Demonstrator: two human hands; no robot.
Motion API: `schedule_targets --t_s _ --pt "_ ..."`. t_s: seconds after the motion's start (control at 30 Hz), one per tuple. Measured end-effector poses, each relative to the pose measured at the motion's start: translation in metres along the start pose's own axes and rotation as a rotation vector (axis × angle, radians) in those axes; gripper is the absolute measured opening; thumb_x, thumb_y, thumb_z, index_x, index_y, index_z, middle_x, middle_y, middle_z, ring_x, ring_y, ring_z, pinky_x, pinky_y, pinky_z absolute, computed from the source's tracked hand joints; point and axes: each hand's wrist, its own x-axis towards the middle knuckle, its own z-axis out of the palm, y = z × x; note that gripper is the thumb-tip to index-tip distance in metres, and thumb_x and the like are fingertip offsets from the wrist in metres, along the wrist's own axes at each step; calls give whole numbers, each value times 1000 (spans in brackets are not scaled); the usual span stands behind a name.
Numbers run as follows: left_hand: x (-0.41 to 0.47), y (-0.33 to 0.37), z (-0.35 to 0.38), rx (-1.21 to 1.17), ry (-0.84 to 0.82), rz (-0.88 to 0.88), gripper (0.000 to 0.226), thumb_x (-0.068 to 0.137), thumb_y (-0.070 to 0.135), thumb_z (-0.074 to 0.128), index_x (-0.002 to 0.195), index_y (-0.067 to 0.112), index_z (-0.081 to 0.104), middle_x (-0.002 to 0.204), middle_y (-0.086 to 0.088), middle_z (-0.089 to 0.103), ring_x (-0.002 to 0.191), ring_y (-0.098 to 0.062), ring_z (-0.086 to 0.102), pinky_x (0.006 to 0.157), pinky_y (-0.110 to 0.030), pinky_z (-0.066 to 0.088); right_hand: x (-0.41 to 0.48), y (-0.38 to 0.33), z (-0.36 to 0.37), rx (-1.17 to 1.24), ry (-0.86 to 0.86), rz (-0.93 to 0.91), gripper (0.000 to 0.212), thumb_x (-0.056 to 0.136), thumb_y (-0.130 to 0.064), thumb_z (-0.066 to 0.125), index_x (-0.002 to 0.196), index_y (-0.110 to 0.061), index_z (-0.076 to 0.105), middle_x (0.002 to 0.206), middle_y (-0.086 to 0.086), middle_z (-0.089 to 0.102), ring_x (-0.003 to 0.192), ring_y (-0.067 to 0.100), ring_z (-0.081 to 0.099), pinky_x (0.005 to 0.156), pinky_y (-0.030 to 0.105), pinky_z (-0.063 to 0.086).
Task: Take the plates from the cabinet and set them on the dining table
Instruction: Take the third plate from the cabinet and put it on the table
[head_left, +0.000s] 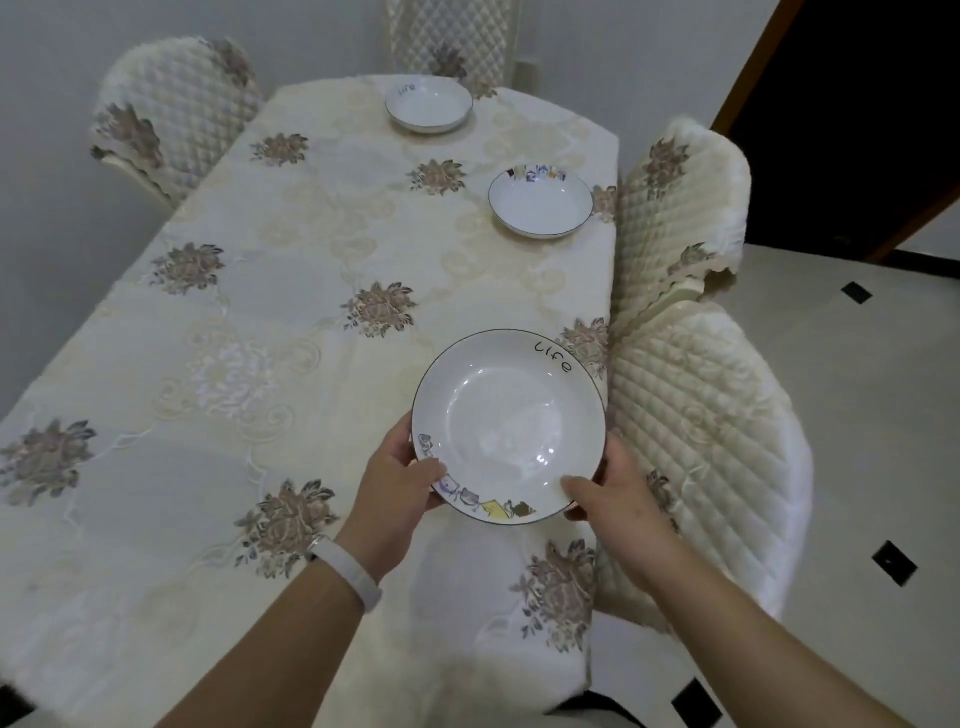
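Head: floral-clothed dining table (311, 249), held plate (509, 421); quilted chairs (691, 208), tiled floor (857, 364).

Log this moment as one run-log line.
left hand: grips held plate | right hand: grips held plate | held plate: at table, near right edge | far plate, middle plate: on table

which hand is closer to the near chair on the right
Right. The right hand grips the held plate rim next to the chair; the left hand grips the opposite rim, farther off.
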Motion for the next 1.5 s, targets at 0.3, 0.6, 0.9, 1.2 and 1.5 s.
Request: schedule_targets --t_s 0.3,0.6,0.9,1.2,1.5 --pt "51 -24 13 117 47 -112 63 84 -16 47 110 39 63 105 -6 72 90 -24 70 67 -32 59 59 34 -6 -139 -20 115 48 85 -12 62 125 -30 45 107 -3 63 95 21 64 77 42 59" --pt "83 -39 15 139 84 -202 65 84 -17 46 112 40 60 108 -4 72 93 -24 70 66 -33 58 90 45 -5 -230 -54 174 57 84 -15 63 136 -23 40 114 -3 60 102 20 60 82 36 53" --pt "91 -52 12 180 173 -208 65 82 -17 46 99 44 61 101 1 73 89 -20 70 68 -35 60 102 58 1 -314 -82 191 59 86 -20 65 138 -23 37 118 -2 60 106 20 58 85 33 48" --pt "94 -51 9 285 185 -219 52 81 -11 49 112 29 60 100 -2 71 90 -22 69 73 -36 60 101 60 2 -323 -68 162 60 87 -21 66 140 -23 37 118 -4 60 108 18 57 84 30 46" --pt "70 -43 -7 279 217 -182 31 89 6 59 118 17 57 101 -1 68 84 -17 63 80 -35 54 87 52 -8 -337 44 122 43 94 -28 60 133 -18 47 93 -6 61 83 10 59 74 30 46"
